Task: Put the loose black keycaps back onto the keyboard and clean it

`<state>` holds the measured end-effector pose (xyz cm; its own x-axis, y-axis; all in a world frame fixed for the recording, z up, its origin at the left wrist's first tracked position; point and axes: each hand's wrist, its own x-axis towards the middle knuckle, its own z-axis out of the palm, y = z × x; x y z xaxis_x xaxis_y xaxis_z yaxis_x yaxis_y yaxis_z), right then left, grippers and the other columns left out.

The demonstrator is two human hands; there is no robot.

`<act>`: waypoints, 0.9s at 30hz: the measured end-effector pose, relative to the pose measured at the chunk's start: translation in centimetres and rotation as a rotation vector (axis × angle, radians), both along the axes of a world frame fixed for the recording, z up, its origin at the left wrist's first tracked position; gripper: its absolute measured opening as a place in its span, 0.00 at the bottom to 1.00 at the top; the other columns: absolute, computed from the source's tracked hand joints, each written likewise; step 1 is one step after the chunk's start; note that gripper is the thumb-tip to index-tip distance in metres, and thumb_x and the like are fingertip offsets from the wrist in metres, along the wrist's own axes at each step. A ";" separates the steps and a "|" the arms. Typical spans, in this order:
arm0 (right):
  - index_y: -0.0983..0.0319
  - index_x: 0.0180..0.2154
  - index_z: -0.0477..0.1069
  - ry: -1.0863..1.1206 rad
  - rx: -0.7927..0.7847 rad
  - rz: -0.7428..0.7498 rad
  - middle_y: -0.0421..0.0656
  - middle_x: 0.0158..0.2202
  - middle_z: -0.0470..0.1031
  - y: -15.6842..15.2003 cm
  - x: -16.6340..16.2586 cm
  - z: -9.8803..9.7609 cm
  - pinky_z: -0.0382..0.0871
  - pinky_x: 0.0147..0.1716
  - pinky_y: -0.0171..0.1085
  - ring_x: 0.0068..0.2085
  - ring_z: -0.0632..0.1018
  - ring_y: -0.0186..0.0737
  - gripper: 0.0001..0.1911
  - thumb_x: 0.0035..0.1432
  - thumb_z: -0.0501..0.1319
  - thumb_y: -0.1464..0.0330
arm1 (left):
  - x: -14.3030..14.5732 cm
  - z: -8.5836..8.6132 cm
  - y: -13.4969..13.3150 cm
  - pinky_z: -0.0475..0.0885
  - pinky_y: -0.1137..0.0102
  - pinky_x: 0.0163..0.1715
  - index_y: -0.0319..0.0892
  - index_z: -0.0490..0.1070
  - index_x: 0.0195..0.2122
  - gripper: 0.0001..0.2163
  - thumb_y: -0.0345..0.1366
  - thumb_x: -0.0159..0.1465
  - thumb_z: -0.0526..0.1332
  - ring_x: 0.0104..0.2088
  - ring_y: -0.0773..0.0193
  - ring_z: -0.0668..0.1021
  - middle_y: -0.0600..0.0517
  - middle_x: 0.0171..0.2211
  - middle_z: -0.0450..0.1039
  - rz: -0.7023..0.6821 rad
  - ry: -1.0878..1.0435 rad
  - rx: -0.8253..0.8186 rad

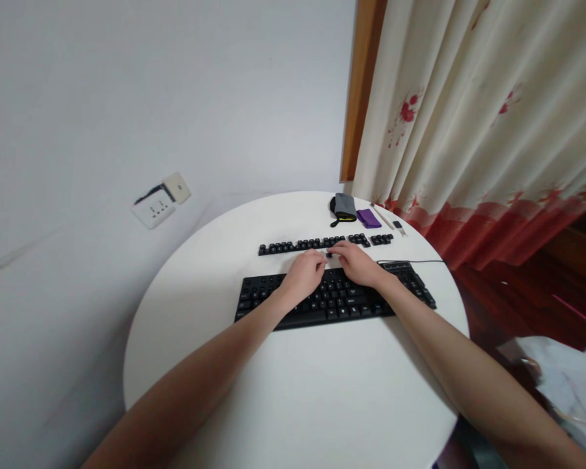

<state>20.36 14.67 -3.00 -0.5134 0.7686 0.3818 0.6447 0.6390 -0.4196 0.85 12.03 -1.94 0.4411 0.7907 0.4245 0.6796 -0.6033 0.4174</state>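
Observation:
A black keyboard (273,296) lies on a round white table (293,391). Its top row looks bare, and a line of removed black keycaps (293,247) sits just behind it. My left hand (303,273) is curled over the keyboard's upper middle, fingers bent down toward the top edge. My right hand (357,262) is beside it, fingers pinched together over a small black keycap (329,255) between the two hands. Both hands nearly touch each other.
At the table's far edge lie a grey pouch (344,207), a purple item (368,217), a thin stick (381,217) and a small dark piece (397,225). The keyboard cable (420,262) runs right. A flowered curtain (478,130) hangs right; a wall socket (153,208) is left.

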 end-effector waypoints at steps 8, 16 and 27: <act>0.64 0.40 0.78 0.004 -0.059 -0.042 0.49 0.40 0.79 -0.3 -0.5 0.8 0.69 0.45 0.38 0.41 0.77 0.41 0.13 0.58 0.57 0.78 | -0.3 -0.5 0.6 0.75 0.64 0.46 0.40 0.79 0.34 0.11 0.21 0.61 0.59 0.39 0.61 0.79 0.48 0.37 0.78 0.054 -0.105 -0.049; 0.63 0.33 0.73 0.169 -0.098 -0.146 0.40 0.28 0.75 -0.3 -0.4 1.4 0.67 0.33 0.35 0.30 0.73 0.36 0.08 0.49 0.64 0.79 | -0.4 0.1 0.2 0.75 0.67 0.40 0.40 0.74 0.30 0.08 0.20 0.56 0.63 0.34 0.64 0.77 0.52 0.33 0.75 0.113 -0.261 -0.025; 0.59 0.44 0.68 0.500 -0.166 0.054 0.44 0.42 0.74 -2.1 0.0 3.6 0.75 0.36 0.38 0.41 0.77 0.40 0.13 0.56 0.60 0.70 | 0.1 0.1 -0.3 0.76 0.67 0.41 0.42 0.70 0.44 0.14 0.23 0.58 0.64 0.37 0.64 0.79 0.51 0.38 0.77 0.111 -0.398 -0.033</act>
